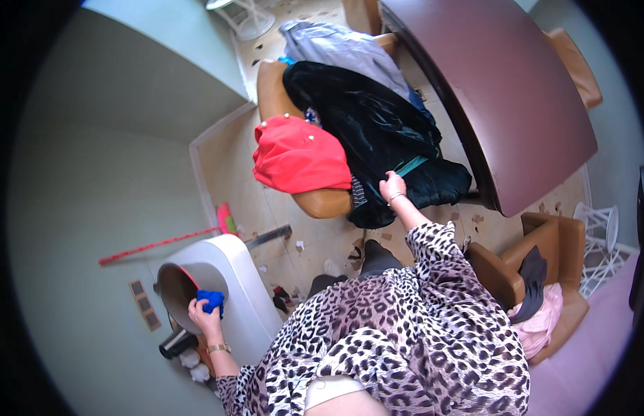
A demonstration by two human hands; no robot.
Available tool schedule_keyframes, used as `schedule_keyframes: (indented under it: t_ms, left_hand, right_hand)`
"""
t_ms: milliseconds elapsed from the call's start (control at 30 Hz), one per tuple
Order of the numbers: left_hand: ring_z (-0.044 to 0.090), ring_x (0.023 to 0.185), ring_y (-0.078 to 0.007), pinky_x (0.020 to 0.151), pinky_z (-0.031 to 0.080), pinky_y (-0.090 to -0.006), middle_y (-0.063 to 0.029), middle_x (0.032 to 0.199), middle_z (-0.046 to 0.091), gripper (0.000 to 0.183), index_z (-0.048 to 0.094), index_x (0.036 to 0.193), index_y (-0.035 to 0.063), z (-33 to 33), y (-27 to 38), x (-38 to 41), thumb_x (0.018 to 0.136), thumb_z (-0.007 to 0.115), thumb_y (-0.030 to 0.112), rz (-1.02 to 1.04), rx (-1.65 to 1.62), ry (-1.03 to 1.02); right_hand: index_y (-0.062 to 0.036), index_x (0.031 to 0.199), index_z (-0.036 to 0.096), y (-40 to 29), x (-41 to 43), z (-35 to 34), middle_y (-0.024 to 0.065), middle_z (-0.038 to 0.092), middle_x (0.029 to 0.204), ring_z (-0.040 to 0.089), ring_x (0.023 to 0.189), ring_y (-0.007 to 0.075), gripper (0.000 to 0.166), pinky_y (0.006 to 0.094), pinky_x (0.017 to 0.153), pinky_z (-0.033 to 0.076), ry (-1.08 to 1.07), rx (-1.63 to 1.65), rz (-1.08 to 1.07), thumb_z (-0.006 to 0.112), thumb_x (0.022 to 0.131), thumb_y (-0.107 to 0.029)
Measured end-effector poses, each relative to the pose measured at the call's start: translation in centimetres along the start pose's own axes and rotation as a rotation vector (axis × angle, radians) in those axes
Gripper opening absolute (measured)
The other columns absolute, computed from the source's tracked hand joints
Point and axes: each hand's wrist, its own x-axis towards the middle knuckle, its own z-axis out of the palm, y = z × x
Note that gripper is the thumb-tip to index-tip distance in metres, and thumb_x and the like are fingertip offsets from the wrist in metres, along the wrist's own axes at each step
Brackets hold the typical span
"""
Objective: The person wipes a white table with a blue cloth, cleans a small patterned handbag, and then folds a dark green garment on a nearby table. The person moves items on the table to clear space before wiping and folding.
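Observation:
My left hand [204,318] grips a crumpled blue cloth [212,300] at the rim of a round, dark-centred object [177,288], which could be a mirror or a basin. That object is on a white, round-cornered piece of furniture [249,291]. My right hand [393,187], fingers curled, is at a dark green velvet garment [363,109] beside its teal strip [413,165]; whether it pinches the fabric is unclear. The garment drapes over a tan chair [322,203]. To its left lies a red garment [301,156] with round, pale buttons.
A grey-lavender garment [348,52] lies behind the velvet one. Right of the chair stands a dark reddish table [509,93]. Another tan chair [556,244] holds pink cloth [540,320]. A hair dryer [177,343] and a red pole [155,247] are at left.

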Motion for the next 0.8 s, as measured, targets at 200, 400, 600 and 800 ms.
schedule_keyframes:
  t_ms: [200, 400, 600, 800]
  left_hand:
    - [0.047, 0.12, -0.0418, 0.101, 0.039, -0.0468, -0.0217, 0.138, 0.044, 0.069, 0.06, 0.119, 0.0132, -0.2, -10.0, -0.2, 0.053, 0.08, 0.016, 0.041, -0.062, -0.118]
    - [0.061, 0.104, -0.0311, 0.09, 0.049, -0.0375, -0.0149, 0.115, 0.063, 0.023, 0.068, 0.101, 0.0023, -5.5, -26.4, 4.9, 0.08, 0.07, 0.01, -0.082, -0.359, 0.246]
    - [0.046, 0.124, -0.0377, 0.102, 0.04, -0.0433, -0.0245, 0.132, 0.048, 0.09, 0.039, 0.14, 0.0043, -5.6, -33.0, 1.3, 0.068, 0.084, 0.035, -0.259, -0.394, 0.064]
    - [0.066, 0.096, -0.0317, 0.088, 0.051, -0.0392, -0.0187, 0.103, 0.068, 0.064, 0.057, 0.123, 0.0016, -6.1, -37.3, -1.1, 0.069, 0.083, 0.025, -0.333, -0.458, 0.1]
  right_hand:
    - [-0.0051, 0.066, 0.061, -4.2, -5.9, 2.6, 0.01, 0.056, 0.057, 0.055, 0.044, 0.0215, 0.023, 0.0359, 0.046, 0.045, -0.121, 0.359, 0.0, 0.059, 0.081, -0.023]
    - [-0.0104, 0.073, 0.06, -9.2, -24.2, 6.3, -0.0016, 0.045, 0.052, 0.041, 0.037, 0.0104, 0.018, 0.0258, 0.035, 0.033, -0.165, 0.57, 0.058, 0.055, 0.086, -0.022]
    - [-0.0111, 0.066, 0.052, -9.1, -34.4, 13.4, -0.0017, 0.041, 0.05, 0.041, 0.036, 0.0108, 0.016, 0.0262, 0.035, 0.035, -0.207, 0.437, 0.045, 0.056, 0.08, -0.014]
    - [-0.0107, 0.067, 0.051, -10.5, -37.7, 15.2, -0.0026, 0.04, 0.051, 0.04, 0.037, 0.0101, 0.016, 0.0254, 0.035, 0.036, -0.227, 0.451, 0.094, 0.057, 0.081, -0.015]
